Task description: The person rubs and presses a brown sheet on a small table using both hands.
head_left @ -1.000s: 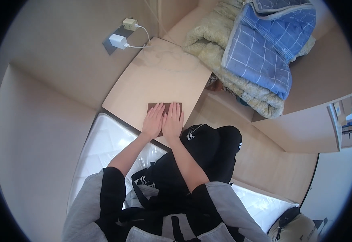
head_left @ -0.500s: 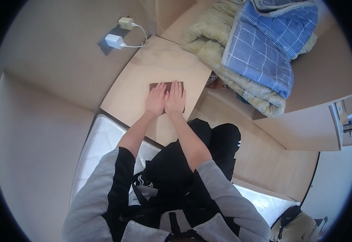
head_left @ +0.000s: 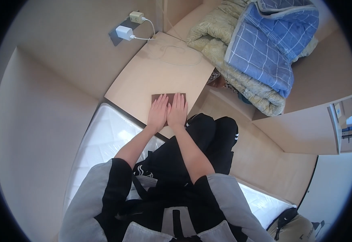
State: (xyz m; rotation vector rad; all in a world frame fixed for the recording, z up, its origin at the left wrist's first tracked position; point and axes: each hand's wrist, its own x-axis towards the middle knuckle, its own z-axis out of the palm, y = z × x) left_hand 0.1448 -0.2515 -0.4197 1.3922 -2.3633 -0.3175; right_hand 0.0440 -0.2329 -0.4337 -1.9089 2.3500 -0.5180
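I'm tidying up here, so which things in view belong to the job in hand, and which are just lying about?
In use: left hand, right hand, brown piece beneath them, pale tabletop.
Lying about: blue checked quilt, beige quilt, plugged-in white charger.

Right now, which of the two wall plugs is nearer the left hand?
The white plug, lower on the grey wall plate. The cream plug sits above and right of it, farther from the left hand.

No wording can be read; white marking (head_left: pixel 140 171) seen on black trousers (head_left: pixel 163 163), dark lettering (head_left: pixel 306 234) on beige bag (head_left: pixel 292 229).
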